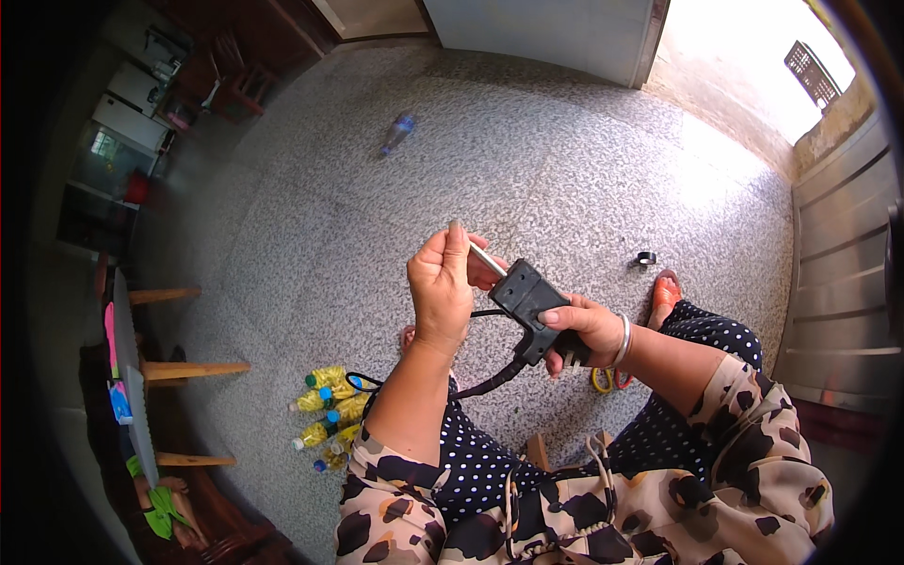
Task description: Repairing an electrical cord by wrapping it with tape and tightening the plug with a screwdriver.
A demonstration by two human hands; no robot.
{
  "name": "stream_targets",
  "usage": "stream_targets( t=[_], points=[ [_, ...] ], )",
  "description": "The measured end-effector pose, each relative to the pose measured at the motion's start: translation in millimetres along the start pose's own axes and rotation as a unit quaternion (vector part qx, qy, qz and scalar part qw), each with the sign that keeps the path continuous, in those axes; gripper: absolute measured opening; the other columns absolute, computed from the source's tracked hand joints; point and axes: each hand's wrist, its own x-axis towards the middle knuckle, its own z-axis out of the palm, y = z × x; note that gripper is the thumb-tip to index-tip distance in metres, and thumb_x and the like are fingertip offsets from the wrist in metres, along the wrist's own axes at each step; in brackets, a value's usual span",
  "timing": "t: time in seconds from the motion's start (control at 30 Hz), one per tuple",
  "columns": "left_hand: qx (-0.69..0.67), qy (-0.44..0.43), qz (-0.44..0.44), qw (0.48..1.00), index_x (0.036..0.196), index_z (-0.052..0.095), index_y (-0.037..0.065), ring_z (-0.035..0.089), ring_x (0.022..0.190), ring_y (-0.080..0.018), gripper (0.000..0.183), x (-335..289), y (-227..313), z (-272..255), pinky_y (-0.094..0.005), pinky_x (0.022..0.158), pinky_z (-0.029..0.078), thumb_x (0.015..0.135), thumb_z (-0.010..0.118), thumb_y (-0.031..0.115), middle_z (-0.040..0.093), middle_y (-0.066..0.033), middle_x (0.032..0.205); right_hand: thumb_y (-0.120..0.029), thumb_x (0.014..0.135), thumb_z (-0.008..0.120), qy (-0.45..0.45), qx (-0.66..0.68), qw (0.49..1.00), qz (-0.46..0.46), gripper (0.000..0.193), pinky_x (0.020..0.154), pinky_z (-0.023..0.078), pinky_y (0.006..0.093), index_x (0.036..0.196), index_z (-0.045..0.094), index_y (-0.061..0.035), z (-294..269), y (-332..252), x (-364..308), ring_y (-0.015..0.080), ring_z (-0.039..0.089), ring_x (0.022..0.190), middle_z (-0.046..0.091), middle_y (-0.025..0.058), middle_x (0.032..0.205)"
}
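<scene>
In front of me, my right hand (591, 325) grips a black glue gun (529, 294) with its thumb pressed on the body. A dark cord wrapped in tape runs down from the gun's handle toward my lap. Under the right palm shows a black piece with what look like metal prongs (571, 358). My left hand (443, 278), raised beside the gun, pinches a pale glue stick (487, 257) between thumb and fingers. The stick's other end meets the end of the gun; how deep it sits inside cannot be seen.
Several yellow-filled plastic bottles (330, 405) lie to my left. A roll of black tape (645, 258) rests near my right foot, with yellow-and-red-handled scissors (603, 379) closer in. Farther off lies a clear bluish bottle (397, 135). A wooden-legged table (141, 367) stands far left.
</scene>
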Motion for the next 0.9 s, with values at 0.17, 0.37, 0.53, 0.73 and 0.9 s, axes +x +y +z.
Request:
stream_targets(
  t=[0.17, 0.37, 0.53, 0.73, 0.9],
  points=[
    [0.005, 0.043, 0.01, 0.999, 0.083, 0.056, 0.003, 0.061, 0.053, -0.0133, 0.035, 1, -2, -1, -0.0233, 0.048, 0.048, 0.097, 0.041, 0.031, 0.063, -0.0096, 0.065, -0.02, 0.084, 0.06, -0.007, 0.005, 1.0, -0.002, 0.025, 0.049, 0.054, 0.0321, 0.1, 0.049, -0.005, 1, 0, 4, 0.0194, 0.063, 0.054, 0.062, 0.012, 0.079],
    [-0.038, 0.061, -0.005, 0.997, 0.091, 0.058, 0.002, 0.059, 0.065, -0.0095, 0.025, 4, 7, -14, -0.022, 0.057, 0.046, 0.094, 0.049, 0.025, 0.063, -0.0049, 0.077, -0.015, 0.083, 0.062, 0.043, -0.05, 0.996, -0.053, 0.028, 0.051, 0.053, 0.0282, 0.106, 0.049, -0.0052, 8, 3, 2, 0.0161, 0.061, 0.054, 0.06, 0.0079, 0.081],
    [0.074, -0.003, 0.075, 0.994, 0.094, 0.059, 0.0, 0.055, 0.062, -0.0042, 0.013, -9, -3, 0, -0.017, 0.055, 0.044, 0.084, 0.063, 0.006, 0.06, 0.0003, 0.071, -0.014, 0.081, 0.066, 0.112, -0.189, 0.97, -0.107, 0.037, 0.05, 0.05, 0.0235, 0.112, 0.049, -0.0045, 11, 7, 4, 0.0114, 0.059, 0.056, 0.059, 0.0045, 0.081],
    [0.092, 0.027, 0.041, 0.995, 0.089, 0.059, 0.0, 0.058, 0.052, -0.0072, 0.026, -4, 2, -3, -0.0185, 0.048, 0.046, 0.095, 0.047, 0.022, 0.063, -0.0057, 0.065, -0.013, 0.079, 0.067, 0.133, -0.247, 0.947, -0.157, 0.044, 0.05, 0.048, 0.0215, 0.117, 0.047, -0.0026, 18, 9, 4, 0.0087, 0.058, 0.056, 0.059, 0.0035, 0.08],
    [0.057, 0.002, 0.042, 0.998, 0.096, 0.058, -0.001, 0.057, 0.056, -0.0067, 0.017, -6, 0, -4, -0.0197, 0.052, 0.048, 0.092, 0.051, 0.014, 0.062, -0.0043, 0.068, -0.013, 0.078, 0.069, 0.156, -0.257, 0.939, -0.168, 0.047, 0.049, 0.048, 0.0204, 0.118, 0.047, -0.0028, 15, 11, 1, 0.0074, 0.057, 0.057, 0.059, 0.0035, 0.08]
  ],
)
